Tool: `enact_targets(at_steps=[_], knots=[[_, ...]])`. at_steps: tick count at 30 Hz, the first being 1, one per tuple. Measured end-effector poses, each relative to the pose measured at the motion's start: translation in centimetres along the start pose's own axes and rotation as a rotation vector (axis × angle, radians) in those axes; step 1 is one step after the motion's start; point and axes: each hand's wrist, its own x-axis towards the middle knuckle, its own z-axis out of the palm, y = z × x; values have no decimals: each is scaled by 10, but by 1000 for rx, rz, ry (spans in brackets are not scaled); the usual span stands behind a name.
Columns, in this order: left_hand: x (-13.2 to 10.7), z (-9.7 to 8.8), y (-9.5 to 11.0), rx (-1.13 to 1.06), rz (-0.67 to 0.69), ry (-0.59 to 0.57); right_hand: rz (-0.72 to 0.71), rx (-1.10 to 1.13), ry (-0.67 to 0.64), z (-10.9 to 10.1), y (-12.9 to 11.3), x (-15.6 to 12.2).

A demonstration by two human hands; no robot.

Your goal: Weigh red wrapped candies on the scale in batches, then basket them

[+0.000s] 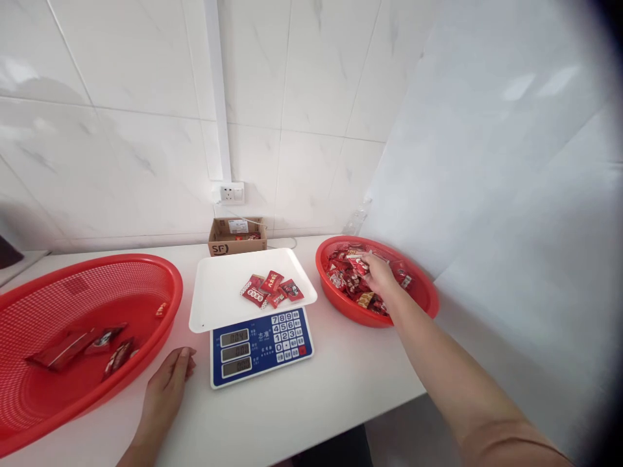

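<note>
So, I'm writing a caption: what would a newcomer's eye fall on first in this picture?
Probably the bright red: the left basket, holding a few packets, and the right basket, where the right hand holds a red-and-white packet over a heap. Next, the blue-paneled scale between them, with several red packets on its white tray.

Open tabletop (335, 353) separates the scale (263, 347) from the right basket (339, 303). The person's left hand (168, 383) occupies the gap beside the left basket (107, 285); a cardboard box (238, 246) obstructs passage behind the tray (219, 292).
</note>
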Motion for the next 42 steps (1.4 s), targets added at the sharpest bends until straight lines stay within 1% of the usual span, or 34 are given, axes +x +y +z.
enact_targets(at_steps=[2,3,6,8,10,12,13,15,17,19,22,24,26,28,32,38,42], knots=[[0,0,1,-6,7,1,-38,-26,-94,19,-4,-11],[-1,0,2,-8,15,5,-68,-72,-162,31,-5,-18],[-4,1,7,2,38,15,-181,-268,-389,73,-2,-41],[-6,1,9,5,44,20,-229,-379,-482,102,4,-54],[-6,0,10,4,51,18,-313,-534,-518,123,8,-63],[-6,0,9,2,56,16,-468,-738,-483,133,8,-71],[-6,0,8,1,56,15,-548,-840,-444,133,7,-74],[-6,0,7,-3,53,12,-656,-998,-357,122,3,-82],[-6,0,6,-6,52,5,-667,-1086,-279,99,1,-90],[-7,0,5,-3,58,-2,-627,-1129,-192,69,2,-97],[-6,1,4,3,73,-9,-501,-1245,-53,25,11,-103],[-5,1,2,12,81,-14,-400,-1336,-3,3,17,-105],[-5,1,1,19,78,-15,-328,-1394,8,-9,23,-107],[-5,1,0,19,71,-11,-290,-1432,-5,-12,26,-111],[-5,1,1,20,72,0,-265,-1533,-45,-7,28,-117],[-5,2,1,22,71,7,-341,-1561,-3,-7,34,-118],[-5,2,0,20,73,10,-345,-1560,22,-6,34,-119]])
